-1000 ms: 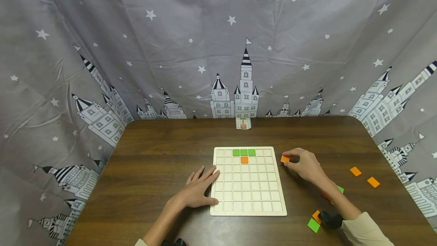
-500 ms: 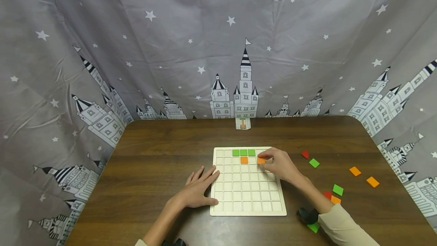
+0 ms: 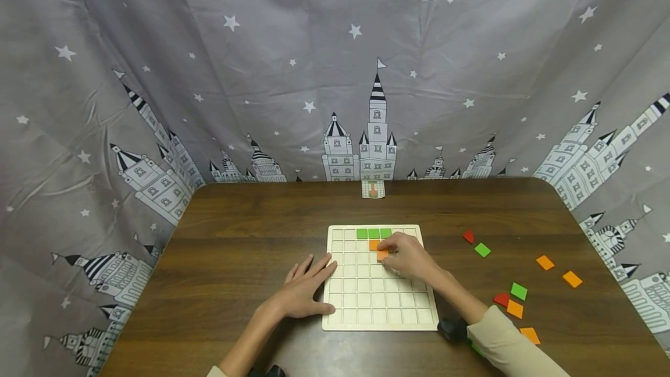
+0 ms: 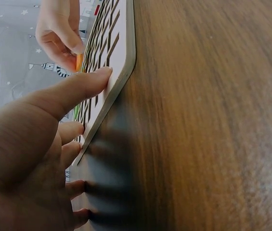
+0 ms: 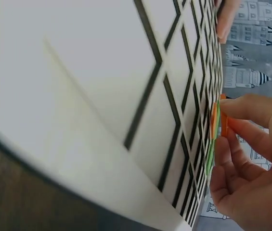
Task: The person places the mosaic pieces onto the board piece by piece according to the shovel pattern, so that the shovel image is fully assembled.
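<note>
Left grip (image 3: 303, 294) blocks left side of board (image 3: 381, 326); near edge passable.

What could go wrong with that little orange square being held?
The held orange tile, pinched above the grid board by the right hand, might land askew. Lowering it could nudge the placed orange tile close by. The left hand, touching the board's edge, might shift everything.

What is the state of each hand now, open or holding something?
Left hand: open, touching the board.
Right hand: closed, holding an orange tile over the board.
</note>
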The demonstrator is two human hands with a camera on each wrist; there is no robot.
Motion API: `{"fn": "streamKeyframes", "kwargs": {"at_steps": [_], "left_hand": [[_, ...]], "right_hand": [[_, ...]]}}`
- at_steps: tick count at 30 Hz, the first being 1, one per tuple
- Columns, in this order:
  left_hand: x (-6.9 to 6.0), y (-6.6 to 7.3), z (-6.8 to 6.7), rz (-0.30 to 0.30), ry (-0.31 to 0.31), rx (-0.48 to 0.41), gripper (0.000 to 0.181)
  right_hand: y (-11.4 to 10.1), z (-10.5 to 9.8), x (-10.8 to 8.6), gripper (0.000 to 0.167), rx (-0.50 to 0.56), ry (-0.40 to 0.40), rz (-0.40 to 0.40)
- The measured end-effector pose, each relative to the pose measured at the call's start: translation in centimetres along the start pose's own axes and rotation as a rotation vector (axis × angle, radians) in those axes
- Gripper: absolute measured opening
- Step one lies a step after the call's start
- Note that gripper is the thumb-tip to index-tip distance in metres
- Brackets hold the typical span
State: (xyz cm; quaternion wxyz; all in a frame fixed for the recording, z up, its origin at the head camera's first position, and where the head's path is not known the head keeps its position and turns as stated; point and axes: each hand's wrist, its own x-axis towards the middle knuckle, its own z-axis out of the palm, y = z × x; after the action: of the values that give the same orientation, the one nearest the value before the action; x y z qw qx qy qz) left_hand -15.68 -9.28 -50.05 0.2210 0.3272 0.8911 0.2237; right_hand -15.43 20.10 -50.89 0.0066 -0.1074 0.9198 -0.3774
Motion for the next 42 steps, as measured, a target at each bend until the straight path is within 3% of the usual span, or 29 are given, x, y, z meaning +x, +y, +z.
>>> {"fn": "streamKeyframes", "kwargs": {"at_steps": [10,42], "left_hand": [[0.0,0.0,-0.1,0.003,-0.002,0.003,0.088],[-0.2,0.2,-0.2,0.002,0.002,-0.008,0.088]], "right_hand": [[0.1,0.7,0.3,0.029,-0.061,-0.022,0.003],[-0.5,1.5,0.5,0.029,-0.025,-0.007,-0.04]]}}
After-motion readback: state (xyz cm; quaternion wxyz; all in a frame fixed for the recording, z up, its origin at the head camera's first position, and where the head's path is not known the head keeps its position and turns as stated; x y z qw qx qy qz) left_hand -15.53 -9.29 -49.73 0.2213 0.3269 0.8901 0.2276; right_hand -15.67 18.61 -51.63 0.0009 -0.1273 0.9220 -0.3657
